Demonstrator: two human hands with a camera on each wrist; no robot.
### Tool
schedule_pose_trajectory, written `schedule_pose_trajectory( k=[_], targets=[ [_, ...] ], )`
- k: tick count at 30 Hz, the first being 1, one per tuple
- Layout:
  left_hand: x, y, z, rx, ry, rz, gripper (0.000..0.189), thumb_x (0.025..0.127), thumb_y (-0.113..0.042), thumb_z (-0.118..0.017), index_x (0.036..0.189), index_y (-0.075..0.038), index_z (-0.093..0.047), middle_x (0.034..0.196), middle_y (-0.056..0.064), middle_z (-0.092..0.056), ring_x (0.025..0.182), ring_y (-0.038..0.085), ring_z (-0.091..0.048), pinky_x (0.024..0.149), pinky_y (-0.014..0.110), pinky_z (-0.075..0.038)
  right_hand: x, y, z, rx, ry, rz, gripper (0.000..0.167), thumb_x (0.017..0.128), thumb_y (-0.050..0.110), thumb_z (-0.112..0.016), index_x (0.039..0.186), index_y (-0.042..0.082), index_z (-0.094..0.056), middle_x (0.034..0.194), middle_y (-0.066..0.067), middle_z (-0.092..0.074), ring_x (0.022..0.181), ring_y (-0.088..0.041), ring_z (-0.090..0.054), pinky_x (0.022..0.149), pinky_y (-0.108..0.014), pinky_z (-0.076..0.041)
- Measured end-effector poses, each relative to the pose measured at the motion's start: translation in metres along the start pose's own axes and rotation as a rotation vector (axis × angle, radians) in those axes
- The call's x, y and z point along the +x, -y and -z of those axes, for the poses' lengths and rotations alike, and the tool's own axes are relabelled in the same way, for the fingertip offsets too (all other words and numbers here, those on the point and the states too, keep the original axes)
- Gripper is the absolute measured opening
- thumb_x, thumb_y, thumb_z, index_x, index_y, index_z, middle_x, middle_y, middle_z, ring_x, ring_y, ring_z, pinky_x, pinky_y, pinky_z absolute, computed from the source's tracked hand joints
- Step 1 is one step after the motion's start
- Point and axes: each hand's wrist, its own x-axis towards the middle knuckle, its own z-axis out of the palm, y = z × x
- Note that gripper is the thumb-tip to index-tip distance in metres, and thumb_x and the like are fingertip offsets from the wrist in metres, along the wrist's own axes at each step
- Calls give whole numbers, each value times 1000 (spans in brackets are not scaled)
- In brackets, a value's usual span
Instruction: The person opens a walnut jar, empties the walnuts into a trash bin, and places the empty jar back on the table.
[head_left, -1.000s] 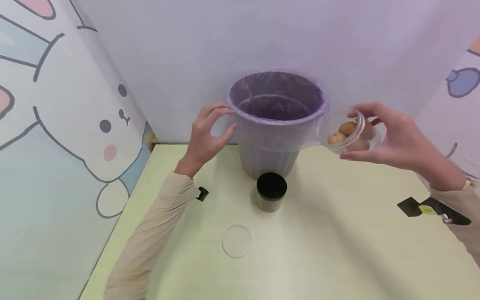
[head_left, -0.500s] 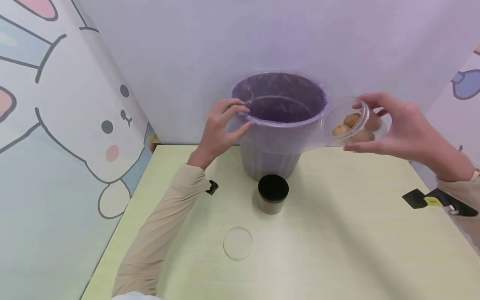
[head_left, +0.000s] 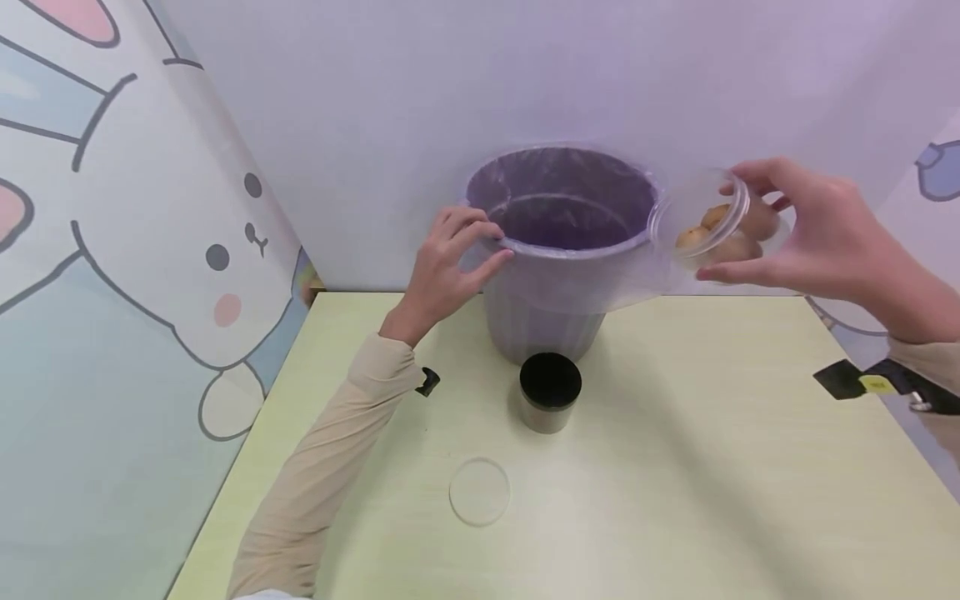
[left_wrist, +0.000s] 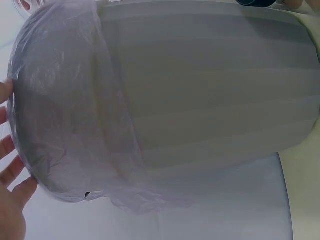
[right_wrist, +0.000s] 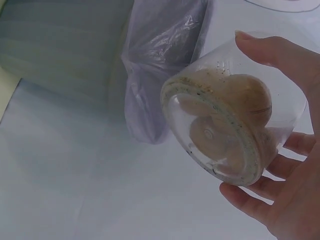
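Observation:
A lined purple-grey trash can [head_left: 551,287] stands upright on the table against the wall. My left hand [head_left: 444,271] is at its left rim, fingertips over the edge and thumb on the outer side. In the left wrist view, the fingertips [left_wrist: 11,172] touch the plastic bag [left_wrist: 55,100] folded over that rim. To the right of the can, my right hand [head_left: 825,229] grips a clear plastic jar [head_left: 697,196], tilted with its mouth towards the can. Several brown, walnut-like balls [right_wrist: 247,100] lie inside it. Crumbs [right_wrist: 200,85] cling near the jar's base.
A small container with a black top [head_left: 550,383] stands just in front of the can. Nearer to me, a thin clear ring-edged disc [head_left: 480,492] lies flat on the pale yellow table [head_left: 675,492]. Walls [head_left: 360,125] enclose the back and sides.
My left hand has moved right, from beside the can onto its rim. My right hand has raised the jar and shifted slightly right; the balls stay inside.

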Motion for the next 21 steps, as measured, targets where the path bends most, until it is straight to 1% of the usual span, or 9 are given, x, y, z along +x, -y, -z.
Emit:
schedule_pose_trajectory(
  k=[5, 7, 9, 10, 13, 17, 21],
  targets=[
    [0, 2, -1, 1, -4, -6, 17, 83, -20, -74, 92, -7, -68, 99, 8, -59, 103, 26, -48, 91, 36, -40, 7, -1, 0, -44, 22, -24, 92, 48, 21, -95, 129, 14, -52, 97, 5, -59, 87, 3, -43, 67, -24, -32],
    [-1, 3, -2, -2, -5, -8, 16, 83, -20, -74, 92, -8, -68, 99, 8, -59, 103, 26, -48, 90, 36, -40, 10, 0, 0, -59, 35, -26, 92, 50, 22, -95, 130, 13, -52, 100, -3, -60, 85, 3, -43, 66, -24, -32],
    [-1, 3, -3, -4, -7, -10, 16, 83, -20, -74, 92, -8, -68, 99, 8, -59, 102, 26, -48, 90, 36, -40, 13, 1, 0, -80, 53, -27, 92, 51, 24, -94, 132, 12, -50, 102, -9, -61, 84, 2, -42, 64, -23, -32],
    [-1, 3, -3, -5, -7, -10, 16, 83, -20, -74, 92, -8, -68, 99, 8, -59, 102, 26, -48, 90, 35, -40, 15, 1, 0, -90, 61, -28, 93, 52, 25, -94, 132, 11, -49, 103, -10, -60, 83, 0, -43, 64, -23, -32],
    [-1, 3, -3, -6, -9, -10, 17, 83, -20, -74, 92, -7, -68, 99, 8, -59, 102, 26, -48, 91, 36, -40, 21, 2, 0, -115, 82, -27, 94, 55, 28, -92, 135, 9, -47, 104, -14, -59, 85, -11, -46, 63, -25, -32],
    [-1, 3, -3, -5, -11, -5, 17, 83, -20, -74, 92, -7, -68, 99, 9, -59, 103, 26, -48, 91, 36, -40, 27, 2, 0, -135, 111, -15, 96, 59, 31, -90, 138, 7, -42, 107, -18, -56, 89, -31, -50, 69, -36, -34],
    [-2, 3, -3, -4, -11, -3, 18, 82, -20, -75, 93, -7, -68, 100, 10, -59, 103, 27, -48, 91, 37, -40, 31, 2, -2, -142, 112, 10, 96, 59, 32, -90, 138, 6, -42, 108, -20, -55, 91, -36, -49, 71, -48, -34]
  ],
)
